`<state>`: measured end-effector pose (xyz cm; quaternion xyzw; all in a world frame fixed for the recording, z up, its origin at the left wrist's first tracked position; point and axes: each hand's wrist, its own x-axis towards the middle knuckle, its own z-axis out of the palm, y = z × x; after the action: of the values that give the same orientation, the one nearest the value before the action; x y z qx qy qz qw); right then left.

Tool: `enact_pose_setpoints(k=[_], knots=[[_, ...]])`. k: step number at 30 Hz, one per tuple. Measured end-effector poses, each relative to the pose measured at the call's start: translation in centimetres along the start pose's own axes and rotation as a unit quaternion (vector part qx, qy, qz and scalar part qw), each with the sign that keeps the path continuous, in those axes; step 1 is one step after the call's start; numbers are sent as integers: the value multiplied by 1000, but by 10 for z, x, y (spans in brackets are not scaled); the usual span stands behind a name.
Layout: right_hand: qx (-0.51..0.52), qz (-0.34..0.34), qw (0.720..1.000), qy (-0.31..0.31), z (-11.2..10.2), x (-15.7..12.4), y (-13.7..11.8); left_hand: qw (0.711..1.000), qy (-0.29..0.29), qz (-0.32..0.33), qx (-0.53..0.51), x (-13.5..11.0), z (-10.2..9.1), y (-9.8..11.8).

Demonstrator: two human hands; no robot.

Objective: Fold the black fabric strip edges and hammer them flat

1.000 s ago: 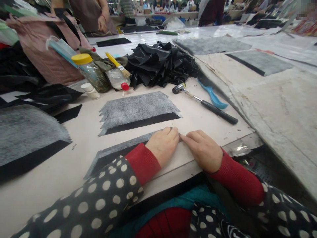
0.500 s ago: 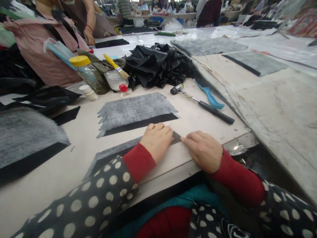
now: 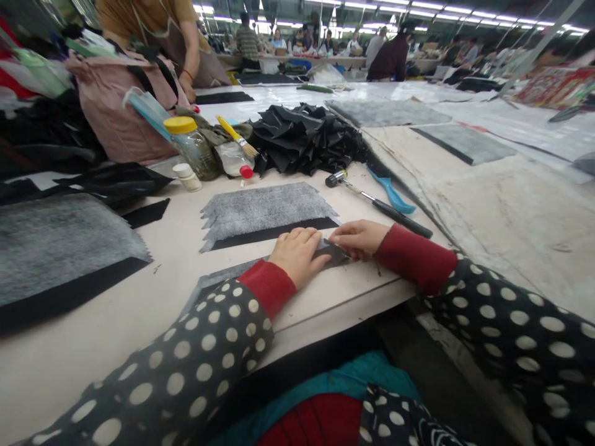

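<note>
My left hand (image 3: 298,255) lies on a black-and-grey fabric piece (image 3: 235,271) near the table's front edge, fingers flat and thumb out to the right. My right hand (image 3: 357,238) pinches the piece's right end, where a dark flap stands slightly raised; its lower fingers are curled and partly hidden. My left forearm covers part of the piece. Just beyond my hands is a fanned stack of grey pieces with black edges (image 3: 274,207). A hammer with a black grip (image 3: 402,218) lies beyond my right hand, beside a blue scoop-like tool (image 3: 394,193).
Behind the stack are a heaped pile of black pieces (image 3: 307,139), a yellow-handled brush (image 3: 236,135), a yellow-lidded jar (image 3: 198,152) and a small white bottle (image 3: 186,178). A larger grey-and-black stack (image 3: 69,248) lies left. A pink bag (image 3: 116,105) stands near another person's arm (image 3: 190,59).
My right hand has moved up and slightly left, from the piece's near side onto its right end, lifting a flap. My left hand has flattened with the thumb spread. The camera view has tilted up.
</note>
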<state>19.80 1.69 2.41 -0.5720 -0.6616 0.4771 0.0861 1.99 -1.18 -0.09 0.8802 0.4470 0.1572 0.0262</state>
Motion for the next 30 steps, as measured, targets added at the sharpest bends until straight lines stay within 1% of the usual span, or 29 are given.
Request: enact_pose_setpoints(k=[1, 3, 6, 9, 12, 15, 18, 21, 25, 27, 30], knots=[[7, -10, 1000, -4, 1, 4, -1, 1000, 1, -1, -8, 0, 0, -1], [14, -52, 999, 7, 2, 8, 1, 1000, 2, -6, -28, 1, -1, -3], [15, -108, 994, 24, 1, 7, 9, 998, 0, -27, -64, 3, -3, -7], [-5, -117, 993, 26, -3, 3, 17, 994, -18, -46, -98, 5, -4, -11], [-66, -136, 987, 48, -5, -1, 21, 991, -27, -46, -122, 6, -4, -11], [-124, -193, 971, 67, -5, 0, 20, 990, -21, -44, -131, 7, -3, -10], [-166, -247, 953, 65, -4, 3, 19, 990, -17, -46, -135, 8, -2, -10], [-185, -270, 943, 65, -3, 4, 20, 990, -15, -39, -134, 8, -1, -11], [-197, -296, 929, 103, 0, 2, 22, 992, -7, -20, -127, 7, 1, -12], [-216, -323, 914, 111, 1, 1, 22, 993, -4, -6, -118, 7, 1, -12], [-255, -376, 883, 115, 2, 1, 22, 996, -7, 16, -88, 6, 1, -11]])
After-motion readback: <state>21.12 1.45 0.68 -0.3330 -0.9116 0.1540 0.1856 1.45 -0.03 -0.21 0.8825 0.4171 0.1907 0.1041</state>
